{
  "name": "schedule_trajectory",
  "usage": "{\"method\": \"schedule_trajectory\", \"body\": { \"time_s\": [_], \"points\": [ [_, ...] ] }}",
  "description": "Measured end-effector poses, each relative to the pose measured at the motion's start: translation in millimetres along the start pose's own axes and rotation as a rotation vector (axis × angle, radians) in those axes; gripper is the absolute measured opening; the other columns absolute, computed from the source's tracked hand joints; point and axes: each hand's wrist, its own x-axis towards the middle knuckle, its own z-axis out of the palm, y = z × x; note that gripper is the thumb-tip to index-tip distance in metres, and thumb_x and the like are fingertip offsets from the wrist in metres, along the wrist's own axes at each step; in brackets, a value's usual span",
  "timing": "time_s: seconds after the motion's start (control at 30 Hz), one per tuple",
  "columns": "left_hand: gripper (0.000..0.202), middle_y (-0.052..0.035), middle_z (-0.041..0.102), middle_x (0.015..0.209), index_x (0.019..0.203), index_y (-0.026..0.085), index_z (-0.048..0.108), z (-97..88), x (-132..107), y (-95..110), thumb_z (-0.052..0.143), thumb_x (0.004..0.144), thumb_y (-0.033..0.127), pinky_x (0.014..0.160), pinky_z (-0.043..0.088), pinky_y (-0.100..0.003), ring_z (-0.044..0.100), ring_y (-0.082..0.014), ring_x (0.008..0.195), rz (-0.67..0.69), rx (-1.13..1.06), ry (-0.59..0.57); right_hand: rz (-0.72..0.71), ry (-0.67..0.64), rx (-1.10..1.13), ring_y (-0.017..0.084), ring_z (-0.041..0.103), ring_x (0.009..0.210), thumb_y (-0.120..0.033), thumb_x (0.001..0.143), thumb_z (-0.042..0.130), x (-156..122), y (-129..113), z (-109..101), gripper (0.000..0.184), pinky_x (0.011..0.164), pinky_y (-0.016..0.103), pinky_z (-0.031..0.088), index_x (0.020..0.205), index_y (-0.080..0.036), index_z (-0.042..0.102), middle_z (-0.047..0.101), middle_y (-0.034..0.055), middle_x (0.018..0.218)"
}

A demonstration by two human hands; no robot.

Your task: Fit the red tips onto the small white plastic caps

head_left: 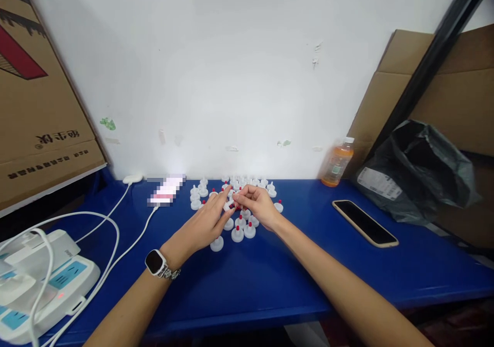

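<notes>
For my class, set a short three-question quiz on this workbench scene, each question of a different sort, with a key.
1. Multiple choice: What lies on the blue table just left of the black plastic bag?
A. a pair of scissors
B. a dark-screened phone in a tan case
C. a roll of tape
2. True or false: The left hand and right hand together pinch one small white plastic cap with a red tip above the cluster of like caps.
3. Fill in: The dark-faced wristwatch sits on the ___ wrist.
Key: 1 B; 2 true; 3 left.
</notes>
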Motion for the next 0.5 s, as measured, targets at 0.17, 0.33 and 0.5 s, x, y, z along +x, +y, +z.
{"method": "schedule_trajectory", "body": {
  "time_s": [0.17,0.33,0.5],
  "points": [
    [0.068,-0.0177,0.049,0.143,0.159,0.024,0.005,2.8,1.2,3.0,0.031,0.102,0.05,0.105,0.044,-0.052,0.053,-0.0325,0.127,-0.007,-0.103,0.024,0.008,-0.027,0.114,0.008,0.048,0.051,-0.044,0.064,0.086,-1.7,-2.5,-0.5,0.04,0.052,0.024,0.037,0.067,-0.018,0.056,0.063,-0.0023,0.06],
    [0.066,-0.011,0.065,0.107,0.157,0.02,0.015,6.1,6.6,12.5,0.031,0.101,0.052,0.097,0.049,-0.049,0.062,-0.0277,0.103,-0.024,-0.294,0.041,0.001,-0.057,0.12,0.008,0.049,0.049,-0.045,0.066,0.084,-6.3,-7.2,-1.8,0.04,0.051,0.024,0.037,0.068,-0.018,0.055,0.064,-0.0018,0.059],
    [0.064,-0.0048,0.062,0.09,0.155,0.021,0.024,6.5,14.8,20.7,0.032,0.101,0.054,0.084,0.053,-0.04,0.061,-0.0213,0.086,-0.118,-0.536,0.04,-0.038,-0.061,0.046,0.009,0.053,0.051,-0.047,0.072,0.08,-6.4,-19.2,-5.0,0.038,0.053,0.024,0.04,0.072,-0.019,0.054,0.066,-0.0007,0.061]
  ]
}}
